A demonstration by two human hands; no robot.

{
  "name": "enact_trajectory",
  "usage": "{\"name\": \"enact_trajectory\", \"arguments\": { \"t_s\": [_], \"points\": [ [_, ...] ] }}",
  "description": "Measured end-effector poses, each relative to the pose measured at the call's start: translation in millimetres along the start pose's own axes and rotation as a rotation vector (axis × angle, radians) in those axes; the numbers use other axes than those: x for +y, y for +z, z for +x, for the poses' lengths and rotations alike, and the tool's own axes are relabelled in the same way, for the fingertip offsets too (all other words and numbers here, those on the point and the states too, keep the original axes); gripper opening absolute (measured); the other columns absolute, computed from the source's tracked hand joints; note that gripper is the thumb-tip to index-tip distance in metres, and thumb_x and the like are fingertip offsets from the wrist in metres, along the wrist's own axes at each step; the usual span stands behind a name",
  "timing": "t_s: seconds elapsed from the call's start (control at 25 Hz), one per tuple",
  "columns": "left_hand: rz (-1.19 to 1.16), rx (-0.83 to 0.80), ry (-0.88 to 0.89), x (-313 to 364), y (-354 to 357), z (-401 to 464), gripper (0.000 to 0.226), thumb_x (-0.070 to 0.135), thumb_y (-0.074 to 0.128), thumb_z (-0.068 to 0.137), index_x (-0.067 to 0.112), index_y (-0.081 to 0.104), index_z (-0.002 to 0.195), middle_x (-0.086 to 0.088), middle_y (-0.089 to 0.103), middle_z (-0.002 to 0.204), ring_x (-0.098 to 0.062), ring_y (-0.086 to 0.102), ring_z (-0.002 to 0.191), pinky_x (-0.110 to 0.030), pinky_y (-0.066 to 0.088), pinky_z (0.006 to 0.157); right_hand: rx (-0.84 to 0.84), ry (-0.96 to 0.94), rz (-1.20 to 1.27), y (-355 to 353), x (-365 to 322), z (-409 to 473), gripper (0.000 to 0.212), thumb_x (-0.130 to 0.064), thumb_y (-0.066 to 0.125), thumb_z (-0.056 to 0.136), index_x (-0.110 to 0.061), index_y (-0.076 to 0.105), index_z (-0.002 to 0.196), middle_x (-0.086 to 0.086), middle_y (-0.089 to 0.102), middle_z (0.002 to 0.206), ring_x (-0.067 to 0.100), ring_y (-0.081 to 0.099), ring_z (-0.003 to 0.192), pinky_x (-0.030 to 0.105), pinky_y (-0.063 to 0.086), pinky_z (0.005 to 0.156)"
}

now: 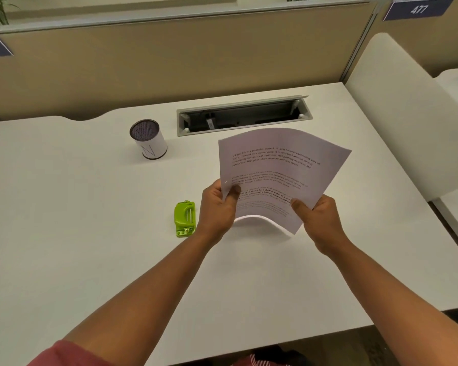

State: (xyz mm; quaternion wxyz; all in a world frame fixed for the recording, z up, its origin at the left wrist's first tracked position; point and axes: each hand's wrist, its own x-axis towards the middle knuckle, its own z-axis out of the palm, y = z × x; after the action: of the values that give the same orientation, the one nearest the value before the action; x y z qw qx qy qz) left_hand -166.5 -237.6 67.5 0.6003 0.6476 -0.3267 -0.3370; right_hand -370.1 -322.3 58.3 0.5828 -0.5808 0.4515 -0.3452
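A thin stack of printed paper sheets is held up above the white desk, curved and tilted to the right. My left hand pinches its left edge, thumb on the printed face, near a small punched hole. My right hand grips the lower right corner with the thumb on top. A small green hole punch lies on the desk just left of my left hand, apart from it.
A white cylindrical holder with a dark mesh top stands at the back left. An open cable tray slot is set into the desk behind the paper. A beige partition closes the back; a white divider stands at the right.
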Motion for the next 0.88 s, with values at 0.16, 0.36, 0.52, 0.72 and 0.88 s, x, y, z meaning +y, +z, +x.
{"name": "enact_trajectory", "arguments": {
  "t_s": [0.16, 0.36, 0.52, 0.72, 0.88],
  "points": [
    [0.024, -0.001, -0.024, -6.3, 1.7, 1.4, 0.039, 0.011, 0.059, 0.101, 0.048, 0.070, 0.101, 0.029, 0.075, 0.099, -0.005, 0.070, 0.098, -0.023, 0.061, 0.080, -0.013, 0.021, -0.032, 3.8, 0.1, -1.6, 0.047, -0.003, 0.061, 0.096, -0.048, 0.077, 0.094, -0.022, 0.078, 0.098, 0.002, 0.074, 0.092, 0.016, 0.058, 0.070],
    [0.026, -0.009, -0.021, -17.4, -0.8, 2.9, 0.038, 0.011, 0.061, 0.100, 0.048, 0.068, 0.107, 0.030, 0.074, 0.103, -0.008, 0.070, 0.102, -0.016, 0.058, 0.079, -0.013, 0.014, -0.088, 5.7, 4.4, -1.8, 0.051, -0.006, 0.059, 0.091, -0.055, 0.074, 0.096, -0.022, 0.077, 0.099, 0.001, 0.072, 0.091, 0.022, 0.060, 0.075],
    [0.027, -0.043, -0.011, -18.2, -3.2, 3.6, 0.046, 0.012, 0.061, 0.100, 0.056, 0.071, 0.100, 0.029, 0.075, 0.103, -0.003, 0.070, 0.099, -0.015, 0.057, 0.078, -0.022, 0.019, -0.086, 4.2, 5.3, -0.3, 0.051, -0.004, 0.060, 0.095, -0.053, 0.073, 0.098, -0.019, 0.077, 0.103, 0.003, 0.071, 0.096, 0.023, 0.059, 0.079],
    [0.036, -0.105, -0.095, -13.1, -8.0, 13.1, 0.033, 0.010, 0.062, 0.099, 0.039, 0.070, 0.112, 0.014, 0.078, 0.108, -0.014, 0.073, 0.105, -0.035, 0.058, 0.087, -0.008, 0.035, -0.015, -5.4, -14.4, 4.8, 0.019, -0.015, 0.067, 0.097, -0.031, 0.075, 0.101, -0.015, 0.080, 0.098, 0.010, 0.076, 0.091, 0.018, 0.059, 0.070],
    [0.334, 0.111, 0.090, 22.1, -10.9, 12.7, 0.102, 0.023, 0.081, 0.086, 0.026, 0.011, 0.160, -0.004, 0.030, 0.164, -0.023, 0.035, 0.148, -0.042, 0.031, 0.120, -0.022, 0.017, -0.236, -24.8, -38.4, 13.8, 0.017, -0.018, 0.067, 0.097, -0.033, 0.075, 0.093, -0.015, 0.080, 0.090, 0.004, 0.075, 0.081, 0.024, 0.058, 0.069]
  ]
}}
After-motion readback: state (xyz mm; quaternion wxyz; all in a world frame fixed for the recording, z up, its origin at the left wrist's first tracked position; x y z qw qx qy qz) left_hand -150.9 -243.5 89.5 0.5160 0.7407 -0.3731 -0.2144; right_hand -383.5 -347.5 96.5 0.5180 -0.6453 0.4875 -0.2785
